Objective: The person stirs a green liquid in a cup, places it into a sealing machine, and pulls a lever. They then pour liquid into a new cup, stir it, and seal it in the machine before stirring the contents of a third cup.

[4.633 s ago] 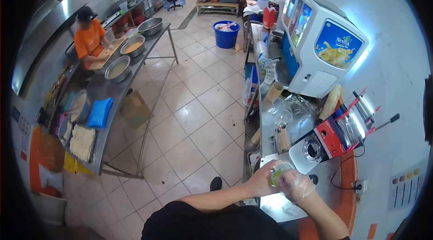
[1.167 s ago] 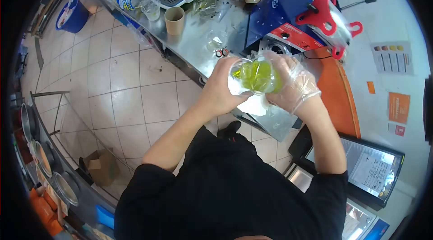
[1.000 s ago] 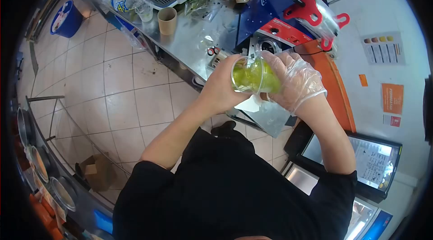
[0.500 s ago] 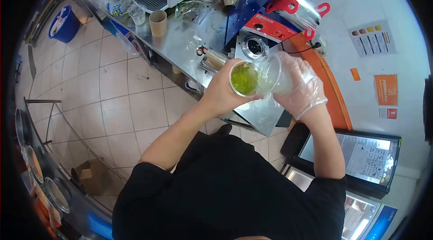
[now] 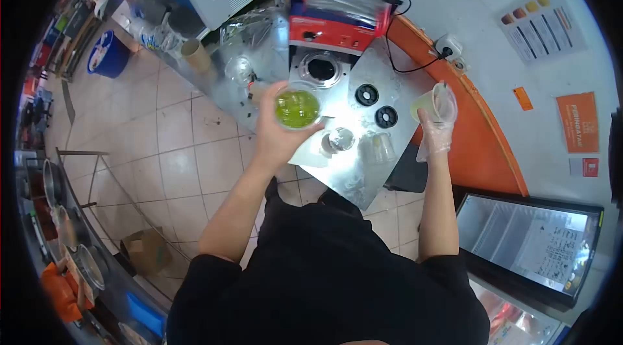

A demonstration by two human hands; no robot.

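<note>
My bare left hand [image 5: 272, 132] is wrapped round a clear plastic cup of green drink [image 5: 298, 109], held over the metal counter in front of the cup sealing machine [image 5: 332, 27]. Off to the right, my right hand [image 5: 436, 132], in a clear plastic glove, grips a see-through plastic cup [image 5: 444, 103] by its lower part. That cup is tilted and looks pale inside; its contents are hard to make out. The sealer's round cup holder [image 5: 322, 69] lies just beyond the green drink.
Two black rings [image 5: 366, 94] and clear plastic cups [image 5: 383, 148] are on the metal counter [image 5: 357, 179]. A brown paper cup [image 5: 195, 55] stands farther left. A power cord [image 5: 415, 71] runs to the wall socket. A monitor [image 5: 529, 241] is at the lower right.
My hands have moved apart: the right hand carried its cup away to the right, while the left keeps the green drink. My view has shifted, showing more of the counter.
</note>
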